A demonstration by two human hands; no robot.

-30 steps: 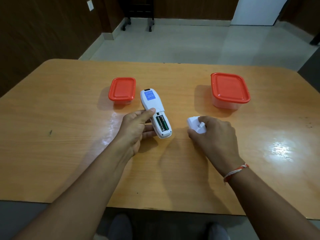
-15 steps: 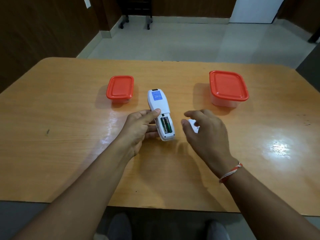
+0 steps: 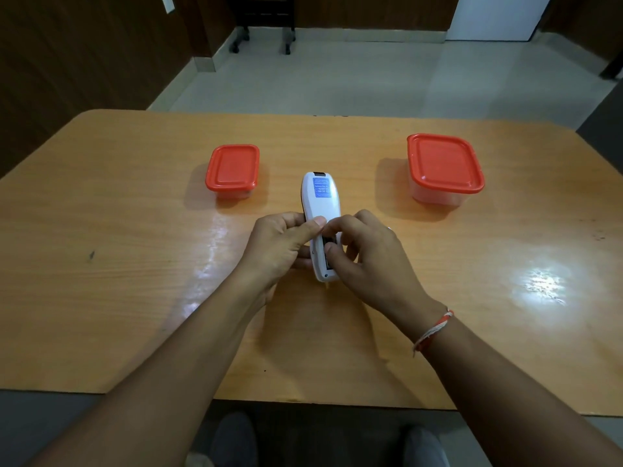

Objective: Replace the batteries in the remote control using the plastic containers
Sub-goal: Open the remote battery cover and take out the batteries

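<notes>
1. The left hand (image 3: 279, 246) grips the white plastic remote control (image 3: 320, 224), back side up, above the orange wooden bench (image 3: 135, 264).
2. The right hand (image 3: 367, 261) has its fingers (image 3: 337, 227) curled into the open battery compartment; whether they pinch a battery cannot be told.
3. Two red-lidded clear plastic containers, small (image 3: 232, 171) and large (image 3: 443, 168), stand beyond, lids on.

Single head view, worn by person at near edge of table (image 3: 101, 298). Looks forward and down, wide-angle. Hands close below lens, table mid-frame, floor (image 3: 337, 82) and far wall beyond. No second view.

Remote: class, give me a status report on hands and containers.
Left hand grips remote. Right hand fingers at open battery bay. Both containers lidded. Nothing in the way.
</notes>
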